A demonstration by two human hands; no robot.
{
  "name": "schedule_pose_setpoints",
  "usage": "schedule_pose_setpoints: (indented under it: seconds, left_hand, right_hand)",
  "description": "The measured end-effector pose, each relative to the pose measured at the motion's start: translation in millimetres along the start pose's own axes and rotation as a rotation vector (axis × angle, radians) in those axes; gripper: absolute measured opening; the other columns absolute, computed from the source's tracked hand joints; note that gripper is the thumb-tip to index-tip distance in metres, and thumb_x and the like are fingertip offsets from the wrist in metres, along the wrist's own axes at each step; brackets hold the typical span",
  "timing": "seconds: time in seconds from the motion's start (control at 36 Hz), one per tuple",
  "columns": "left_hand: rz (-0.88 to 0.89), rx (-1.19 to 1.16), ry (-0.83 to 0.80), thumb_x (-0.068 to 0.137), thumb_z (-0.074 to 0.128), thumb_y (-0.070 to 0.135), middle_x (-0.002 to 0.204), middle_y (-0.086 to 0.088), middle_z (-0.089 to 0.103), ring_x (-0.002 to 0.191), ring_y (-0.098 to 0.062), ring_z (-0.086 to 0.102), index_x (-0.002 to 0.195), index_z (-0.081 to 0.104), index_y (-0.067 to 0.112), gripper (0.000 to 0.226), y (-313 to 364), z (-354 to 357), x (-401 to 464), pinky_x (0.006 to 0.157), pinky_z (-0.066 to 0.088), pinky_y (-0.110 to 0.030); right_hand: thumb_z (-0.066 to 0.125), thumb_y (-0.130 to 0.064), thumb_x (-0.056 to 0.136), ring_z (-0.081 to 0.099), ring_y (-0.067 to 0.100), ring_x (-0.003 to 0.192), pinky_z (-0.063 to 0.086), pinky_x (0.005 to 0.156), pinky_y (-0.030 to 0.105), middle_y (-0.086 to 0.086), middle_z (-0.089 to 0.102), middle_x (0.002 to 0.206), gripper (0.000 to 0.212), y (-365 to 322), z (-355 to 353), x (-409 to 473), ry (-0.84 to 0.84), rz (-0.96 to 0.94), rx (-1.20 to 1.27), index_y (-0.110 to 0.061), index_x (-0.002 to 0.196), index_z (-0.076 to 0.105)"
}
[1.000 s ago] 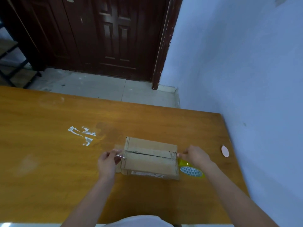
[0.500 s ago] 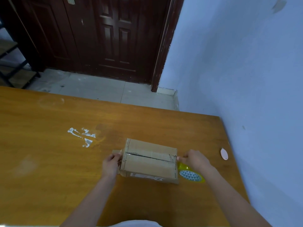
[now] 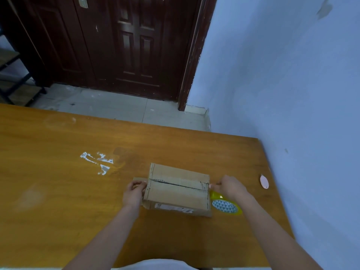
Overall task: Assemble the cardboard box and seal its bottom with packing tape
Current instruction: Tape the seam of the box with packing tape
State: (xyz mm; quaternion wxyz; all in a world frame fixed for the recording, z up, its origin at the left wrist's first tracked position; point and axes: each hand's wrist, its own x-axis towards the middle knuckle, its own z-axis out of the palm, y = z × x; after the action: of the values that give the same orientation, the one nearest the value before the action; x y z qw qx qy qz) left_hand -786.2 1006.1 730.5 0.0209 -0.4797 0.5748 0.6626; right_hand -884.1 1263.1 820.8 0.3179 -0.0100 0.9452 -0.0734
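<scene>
Head view, looking down: wide wooden tabletop [image 3: 58, 191] against a blue wall [image 3: 292, 84], dark door [image 3: 126, 45] beyond. Near the right end, cardboard box [image 3: 178, 189] resting flaps-up, seam running left to right, flaps shut but slightly gapped. Left hand [image 3: 134, 191] curled against the box's left end, fingers closed on a small flap there. Right hand [image 3: 229, 187] pinched shut at the right end of the seam; whether on tape, cannot tell. Yellow tape roll [image 3: 226, 205] just beside the box, under the right wrist. Small pink oval [image 3: 264, 181] near the wall.
</scene>
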Motion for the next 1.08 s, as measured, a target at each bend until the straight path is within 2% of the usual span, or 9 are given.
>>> schedule_pose_setpoints:
  seconds: [0.22, 0.39, 0.47, 0.53, 0.64, 0.75, 0.92, 1.0, 1.08]
  left_hand:
    - [0.133, 0.193, -0.010, 0.095, 0.054, 0.020, 0.119, -0.011, 0.062, 0.102, -0.033, 0.060, 0.119, 0.055, 0.016, 0.025, -4, -5, 7, 0.084, 0.051, -0.046]
    - [0.264, 0.166, 0.058, 0.100, 0.038, 0.034, 0.142, -0.010, 0.045, 0.128, -0.034, 0.042, 0.141, 0.040, 0.016, 0.045, 10, -7, 2, 0.104, 0.038, -0.049]
    - [0.448, 0.339, -0.078, 0.098, 0.032, 0.046, 0.152, -0.008, 0.033, 0.137, -0.030, 0.033, 0.149, 0.024, 0.016, 0.060, 13, 7, -17, 0.110, 0.030, -0.044]
    - [0.544, 0.561, -0.133, 0.098, 0.028, 0.049, 0.145, -0.009, 0.042, 0.127, -0.029, 0.046, 0.152, 0.013, 0.015, 0.066, 15, 16, -23, 0.097, 0.042, -0.040]
    - [0.580, 0.889, -0.015, 0.099, 0.026, 0.046, 0.093, -0.005, 0.064, 0.077, -0.024, 0.061, 0.151, 0.006, 0.012, 0.065, 19, 18, -13, 0.056, 0.049, -0.034]
    - [0.605, 0.888, 0.007, 0.098, 0.031, 0.046, 0.099, -0.009, 0.065, 0.082, -0.027, 0.063, 0.151, 0.013, 0.012, 0.066, 17, 16, -5, 0.057, 0.047, -0.034]
    - [0.471, 0.698, -0.201, 0.094, 0.038, 0.053, 0.121, -0.011, 0.060, 0.102, -0.029, 0.059, 0.139, 0.040, 0.010, 0.062, 20, 8, 9, 0.072, 0.048, -0.034]
    - [0.468, 0.670, -0.238, 0.095, 0.037, 0.051, 0.111, -0.011, 0.061, 0.087, -0.022, 0.055, 0.121, 0.053, 0.010, 0.051, 21, 8, 10, 0.066, 0.044, -0.031]
    - [0.502, 0.730, -0.169, 0.097, 0.031, 0.049, 0.087, -0.005, 0.059, 0.074, -0.020, 0.053, 0.112, 0.055, 0.006, 0.051, 20, 7, 12, 0.054, 0.038, -0.029]
  right_hand:
    - [0.049, -0.051, 0.092, 0.054, 0.019, 0.061, 0.041, 0.056, 0.028, 0.006, 0.062, 0.072, 0.053, 3, 4, 4, -0.018, 0.014, 0.021, -0.011, 0.124, 0.061]
    - [0.050, -0.053, 0.091, 0.046, 0.018, 0.053, 0.033, 0.051, 0.028, 0.007, 0.060, 0.065, 0.053, 5, 14, 8, -0.001, -0.002, 0.025, -0.012, 0.121, 0.063]
    - [0.049, -0.053, 0.091, 0.042, 0.016, 0.050, 0.030, 0.048, 0.027, 0.002, 0.049, 0.059, 0.052, 4, 17, 6, 0.009, -0.020, 0.033, -0.014, 0.123, 0.062]
    - [0.049, -0.053, 0.091, 0.043, 0.017, 0.051, 0.031, 0.049, 0.027, 0.002, 0.050, 0.061, 0.051, 3, 18, 5, 0.005, -0.027, 0.036, -0.014, 0.121, 0.063]
    - [0.049, -0.051, 0.092, 0.034, 0.013, 0.042, 0.025, 0.044, 0.026, -0.001, 0.040, 0.051, 0.041, 2, 19, 3, 0.000, -0.041, 0.022, -0.016, 0.104, 0.067]
    - [0.049, -0.050, 0.093, 0.033, 0.013, 0.042, 0.024, 0.043, 0.025, -0.002, 0.039, 0.051, 0.032, 1, 19, 3, -0.014, -0.051, 0.032, -0.021, 0.085, 0.061]
    - [0.049, -0.050, 0.093, 0.036, 0.012, 0.043, 0.025, 0.042, 0.024, -0.003, 0.040, 0.051, 0.043, 1, 19, 0, -0.010, -0.048, 0.052, -0.026, 0.059, 0.039]
    - [0.049, -0.050, 0.093, 0.035, 0.015, 0.047, 0.025, 0.047, 0.028, 0.000, 0.039, 0.054, 0.037, 1, 20, 1, -0.018, -0.056, 0.067, -0.022, 0.068, 0.054]
    - [0.050, -0.050, 0.093, 0.031, 0.014, 0.043, 0.022, 0.046, 0.028, -0.002, 0.034, 0.050, 0.044, 3, 23, 0, -0.010, -0.072, 0.083, -0.028, 0.057, 0.040]
